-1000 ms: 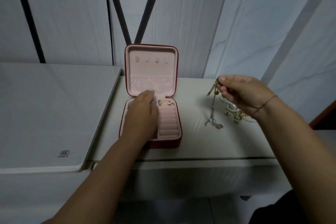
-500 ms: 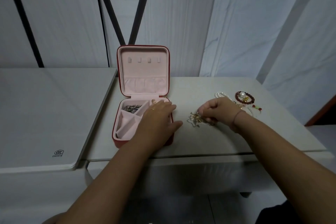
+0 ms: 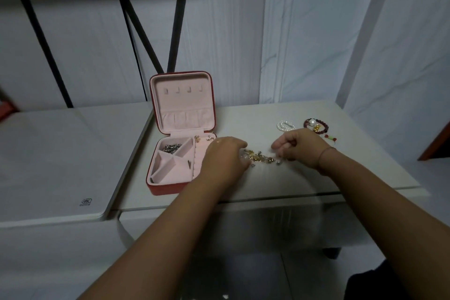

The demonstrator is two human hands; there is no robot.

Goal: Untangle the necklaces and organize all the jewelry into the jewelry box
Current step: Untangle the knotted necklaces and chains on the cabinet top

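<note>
The tangle of necklaces lies on the worktop near the middle of its front edge, just right of the open jewelry box. The right end is pinched by the curled fingers of the right hand, and the left hand is bent over the left end.

The knot is best loosened by being spread flat and teased apart, not pulled, so that thin links are not tightened or snapped. One strand should be traced and freed at a time.

Whether a chain is pinched by the left fingers cannot be told, since the tips are hidden under the hand. The strands are too fine and blurred to be counted. The box's front right corner is covered by the left wrist.
</note>
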